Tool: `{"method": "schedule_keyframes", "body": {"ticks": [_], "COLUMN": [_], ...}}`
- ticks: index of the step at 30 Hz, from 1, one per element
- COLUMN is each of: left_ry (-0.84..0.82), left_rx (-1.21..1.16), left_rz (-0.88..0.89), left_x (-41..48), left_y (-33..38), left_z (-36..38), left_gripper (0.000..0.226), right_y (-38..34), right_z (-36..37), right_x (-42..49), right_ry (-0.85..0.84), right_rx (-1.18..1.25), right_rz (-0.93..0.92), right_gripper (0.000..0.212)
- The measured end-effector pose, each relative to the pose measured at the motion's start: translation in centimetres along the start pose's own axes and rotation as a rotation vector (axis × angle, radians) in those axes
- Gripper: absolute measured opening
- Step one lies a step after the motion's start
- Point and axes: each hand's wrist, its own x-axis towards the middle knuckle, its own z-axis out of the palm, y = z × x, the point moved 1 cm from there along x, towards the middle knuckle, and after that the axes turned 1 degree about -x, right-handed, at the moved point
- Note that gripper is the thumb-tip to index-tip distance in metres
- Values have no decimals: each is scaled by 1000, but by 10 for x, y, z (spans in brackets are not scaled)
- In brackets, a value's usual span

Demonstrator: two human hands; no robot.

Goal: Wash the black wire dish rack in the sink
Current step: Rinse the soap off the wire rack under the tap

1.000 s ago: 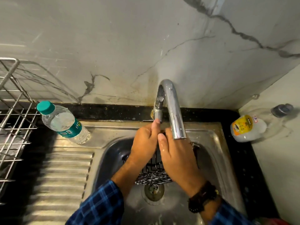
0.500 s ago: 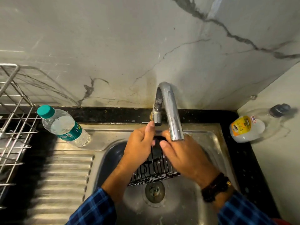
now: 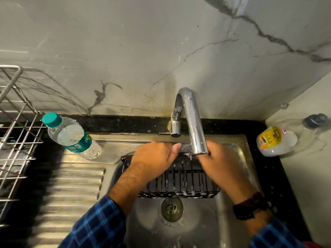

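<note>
Black wire rack [image 3: 179,181] in sink [image 3: 240,154], lying under both my hands, near rim just beyond drain [image 3: 172,209]. Rect. basket, thin upright wires close-set, finer mesh along near bottom edge; wet, white specks on wires. L hand [image 3: 154,158]: fingers curled over rack's far rim, gripping it, thumb out twd faucet spout [image 3: 194,126]. R hand [image 3: 220,165]: motion-blurred, fingertips hidden behind spout, so grip can't tell. Water bottle [image 3: 71,136] off to L of my L fingers.

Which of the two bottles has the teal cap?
The clear water bottle left of the sink; the bottle on the right has a dark cap and a yellow label.
</note>
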Motion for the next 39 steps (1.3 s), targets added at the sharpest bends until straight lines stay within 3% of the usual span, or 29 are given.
{"method": "schedule_keyframes", "body": {"ticks": [1, 3, 6, 8, 11, 13, 14, 17, 22, 28, 31, 33, 37, 39], "left_ry": [16, 13, 1, 37, -45, -75, -11, 197, 225, 307, 354, 372, 425, 457], "left_rx": [31, 15, -60, -46, -148, -560, -773, -1065, -993, -1166, -1144, -1163, -1249, -1266], "left_rz": [19, 15, 26, 140, 115, -5, -69, -204, -166, -407, -393, -390, -471, -537], "left_x": [1, 5, 1, 0, -4, -16, -21, -18, -7, -20, -9, -5, -9, -8], "left_y": [6, 12, 18, 12, -20, -38, -42, -32, -12, -28, -17, -16, -30, -31], "left_z": [-1, -2, -7, -13, -17, -11, -6, 7, 14, 10, 17, 17, 11, 10], "left_gripper": [49, 44, 38, 33, 41, 47, 49, 51, 53, 44, 46, 51, 47, 39], "right_y": [-8, -12, 3, 14, 33, 41, 43, 28, -7, 36, -15, -30, 5, 12], "right_z": [0, 5, -1, -6, -5, -7, -6, 13, 51, 16, 45, 53, 26, 24], "right_x": [-3, -4, 6, 13, 10, 9, 7, 0, -22, -7, -12, -11, -2, -6], "right_ry": [36, 33, 58, 36, 82, 117, 138, 98, -71, -34, -85, -182, -326, -287], "right_rx": [-228, -475, -573, -649, -533, -365, -315, -398, -313, -388, -395, -387, -484, -537], "right_rz": [-136, -213, -239, -212, -59, 84, 114, -64, -334, -70, -297, -348, -134, -23], "right_gripper": [32, 36, 49, 50, 56, 62, 62, 46, 40, 51, 41, 40, 69, 76]}}
